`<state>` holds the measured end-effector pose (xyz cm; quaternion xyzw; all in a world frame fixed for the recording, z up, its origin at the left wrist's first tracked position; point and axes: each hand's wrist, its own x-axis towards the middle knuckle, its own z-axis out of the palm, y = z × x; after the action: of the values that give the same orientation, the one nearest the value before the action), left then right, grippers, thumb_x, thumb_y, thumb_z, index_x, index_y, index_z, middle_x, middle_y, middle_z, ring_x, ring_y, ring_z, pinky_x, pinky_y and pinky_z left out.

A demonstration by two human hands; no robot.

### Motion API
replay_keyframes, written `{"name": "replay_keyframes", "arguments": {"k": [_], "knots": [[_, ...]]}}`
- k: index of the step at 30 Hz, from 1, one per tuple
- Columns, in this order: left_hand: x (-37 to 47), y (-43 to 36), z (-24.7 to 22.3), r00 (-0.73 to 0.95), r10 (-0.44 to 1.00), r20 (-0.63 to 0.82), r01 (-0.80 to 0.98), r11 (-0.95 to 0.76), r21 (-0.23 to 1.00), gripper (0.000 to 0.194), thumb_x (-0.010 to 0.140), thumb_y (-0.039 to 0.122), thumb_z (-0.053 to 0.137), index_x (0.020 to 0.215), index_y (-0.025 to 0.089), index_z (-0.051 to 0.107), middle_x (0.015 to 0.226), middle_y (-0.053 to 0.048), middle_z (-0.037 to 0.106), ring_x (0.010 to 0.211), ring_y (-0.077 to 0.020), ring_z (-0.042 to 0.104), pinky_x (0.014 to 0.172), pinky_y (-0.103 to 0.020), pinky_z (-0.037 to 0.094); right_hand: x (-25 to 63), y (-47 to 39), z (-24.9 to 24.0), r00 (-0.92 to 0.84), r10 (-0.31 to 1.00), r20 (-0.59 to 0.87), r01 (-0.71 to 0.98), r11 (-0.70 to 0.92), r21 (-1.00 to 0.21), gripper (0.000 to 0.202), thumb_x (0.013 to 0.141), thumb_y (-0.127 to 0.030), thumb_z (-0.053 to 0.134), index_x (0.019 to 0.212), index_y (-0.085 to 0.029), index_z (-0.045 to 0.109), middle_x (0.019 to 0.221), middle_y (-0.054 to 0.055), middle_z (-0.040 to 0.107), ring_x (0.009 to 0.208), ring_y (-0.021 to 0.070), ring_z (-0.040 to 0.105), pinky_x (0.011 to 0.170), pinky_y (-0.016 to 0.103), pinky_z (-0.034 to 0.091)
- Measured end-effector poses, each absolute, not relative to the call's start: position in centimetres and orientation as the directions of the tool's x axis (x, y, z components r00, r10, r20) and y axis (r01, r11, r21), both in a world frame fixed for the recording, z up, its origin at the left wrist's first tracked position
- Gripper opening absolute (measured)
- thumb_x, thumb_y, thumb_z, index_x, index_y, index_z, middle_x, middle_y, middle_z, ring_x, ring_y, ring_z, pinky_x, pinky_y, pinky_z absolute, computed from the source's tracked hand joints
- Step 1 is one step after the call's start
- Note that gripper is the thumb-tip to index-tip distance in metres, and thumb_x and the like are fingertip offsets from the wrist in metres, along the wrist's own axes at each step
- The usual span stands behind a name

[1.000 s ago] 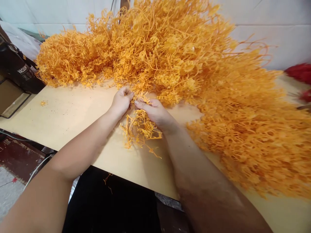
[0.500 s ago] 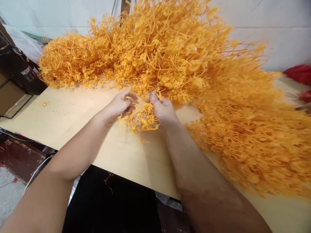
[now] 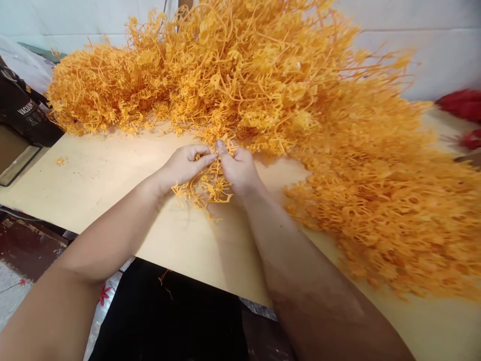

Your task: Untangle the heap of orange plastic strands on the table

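A small cluster of orange artificial flower pieces (image 3: 210, 185) hangs between my two hands, its stringy stems drooping over the table. My left hand (image 3: 190, 163) is closed, thumb and forefinger pinched on the top of the cluster. Close against it, my right hand (image 3: 238, 168) also grips the cluster, thumb upward and fingers curled. The fingertips of both hands nearly meet. Just behind them rises a big heap of the same orange artificial flowers (image 3: 240, 80), and it touches or nearly touches the held cluster; the exact join is hard to see.
The pale wooden table (image 3: 112, 170) runs across under my arms. One loose orange piece (image 3: 61, 161) lies at its left. A black box (image 3: 22, 110) stands at the far left. Red material (image 3: 460, 104) lies at the back right. More orange flowers (image 3: 394, 215) spread to the right.
My left hand has closed from a looser curl into a pinch on the cluster, and my hands have come together. The view has shifted slightly.
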<state>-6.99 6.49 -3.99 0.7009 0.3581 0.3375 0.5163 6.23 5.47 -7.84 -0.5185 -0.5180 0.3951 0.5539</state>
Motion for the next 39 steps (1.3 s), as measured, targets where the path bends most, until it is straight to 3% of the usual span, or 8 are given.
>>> {"name": "replay_keyframes", "arguments": {"k": [5, 9, 18, 22, 25, 31, 34, 39], "knots": [[-6.1, 7.7, -4.5, 0.285, 0.958, -0.035, 0.038, 0.025, 0.999, 0.025, 0.085, 0.017, 0.049, 0.06, 0.013, 0.045, 0.05, 0.006, 0.04, 0.048, -0.0037, 0.035, 0.053, -0.018, 0.028, 5.4, 5.4, -7.8, 0.145, 0.977, 0.154, 0.061, 0.147, -0.987, 0.043, 0.076, -0.059, 0.053, 0.069, -0.017, 0.056, 0.06, 0.0, 0.055, 0.07, 0.0158, 0.058, 0.068, 0.031, 0.049], [-6.0, 8.7, -4.7, 0.11, 0.991, -0.071, -0.065, 0.078, 0.995, 0.025, 0.085, 0.016, 0.047, 0.06, 0.014, 0.044, 0.05, 0.006, 0.041, 0.048, -0.0033, 0.036, 0.054, -0.017, 0.031, 5.0, 5.2, -7.5, 0.101, 0.981, 0.168, 0.047, 0.164, -0.985, 0.042, 0.075, -0.059, 0.056, 0.066, -0.018, 0.056, 0.058, 0.0, 0.054, 0.067, 0.0149, 0.057, 0.067, 0.03, 0.049], [-5.8, 9.6, -5.2, 0.042, 0.995, -0.094, -0.081, 0.097, 0.992, 0.029, 0.086, 0.014, 0.044, 0.058, 0.015, 0.04, 0.046, 0.006, 0.036, 0.046, -0.0037, 0.034, 0.053, -0.017, 0.03, 4.6, 5.0, -6.8, 0.003, 0.991, 0.133, 0.016, 0.133, -0.991, 0.039, 0.071, -0.057, 0.06, 0.066, -0.019, 0.056, 0.058, -0.002, 0.053, 0.062, 0.0133, 0.055, 0.067, 0.03, 0.049], [-5.8, 10.1, -5.7, 0.025, 0.994, -0.111, -0.049, 0.112, 0.993, 0.029, 0.087, 0.019, 0.045, 0.059, 0.015, 0.041, 0.046, 0.006, 0.038, 0.044, -0.0042, 0.033, 0.05, -0.019, 0.027, 4.3, 4.8, -6.4, -0.063, 0.987, 0.149, -0.008, 0.149, -0.989, 0.037, 0.069, -0.056, 0.063, 0.073, -0.019, 0.059, 0.067, 0.001, 0.06, 0.075, 0.0169, 0.06, 0.073, 0.033, 0.05], [-6.0, 10.0, -5.5, 0.056, 0.991, -0.12, -0.083, 0.124, 0.989, 0.026, 0.088, 0.021, 0.044, 0.063, 0.015, 0.044, 0.048, 0.006, 0.041, 0.043, -0.004, 0.035, 0.049, -0.019, 0.029, 4.4, 4.4, -6.2, -0.065, 0.982, 0.179, -0.045, 0.177, -0.983, 0.039, 0.068, -0.059, 0.064, 0.068, -0.02, 0.056, 0.064, 0.001, 0.059, 0.077, 0.0183, 0.061, 0.072, 0.034, 0.052], [-8.2, 8.9, -4.2, 0.406, 0.91, -0.083, -0.111, 0.139, 0.984, 0.022, 0.084, 0.027, 0.055, 0.068, 0.015, 0.045, 0.051, 0.006, 0.047, 0.04, -0.0036, 0.042, 0.044, -0.018, 0.029, 6.2, 3.8, -6.4, 0.025, 0.986, 0.163, -0.06, 0.164, -0.985, 0.043, 0.065, -0.063, 0.065, 0.063, -0.022, 0.053, 0.063, 0.003, 0.059, 0.074, 0.0193, 0.062, 0.064, 0.033, 0.053], [-9.0, 8.7, -4.2, 0.472, 0.875, -0.107, -0.007, 0.124, 0.992, 0.022, 0.081, 0.025, 0.06, 0.066, 0.015, 0.047, 0.049, 0.007, 0.044, 0.037, -0.0025, 0.036, 0.041, -0.019, 0.024, 6.8, 3.9, -6.5, 0.008, 0.987, 0.158, -0.012, 0.158, -0.987, 0.042, 0.064, -0.062, 0.066, 0.069, -0.021, 0.058, 0.069, 0.003, 0.064, 0.077, 0.0199, 0.063, 0.067, 0.035, 0.054], [-8.7, 8.7, -4.8, 0.503, 0.862, -0.06, -0.01, 0.075, 0.997, 0.02, 0.082, 0.025, 0.058, 0.068, 0.013, 0.05, 0.054, 0.005, 0.049, 0.045, -0.0035, 0.042, 0.049, -0.019, 0.032, 6.5, 3.7, -6.2, -0.012, 0.985, 0.173, -0.01, 0.173, -0.985, 0.041, 0.062, -0.059, 0.07, 0.075, -0.02, 0.065, 0.073, 0.002, 0.066, 0.077, 0.018, 0.063, 0.074, 0.034, 0.054]]}}
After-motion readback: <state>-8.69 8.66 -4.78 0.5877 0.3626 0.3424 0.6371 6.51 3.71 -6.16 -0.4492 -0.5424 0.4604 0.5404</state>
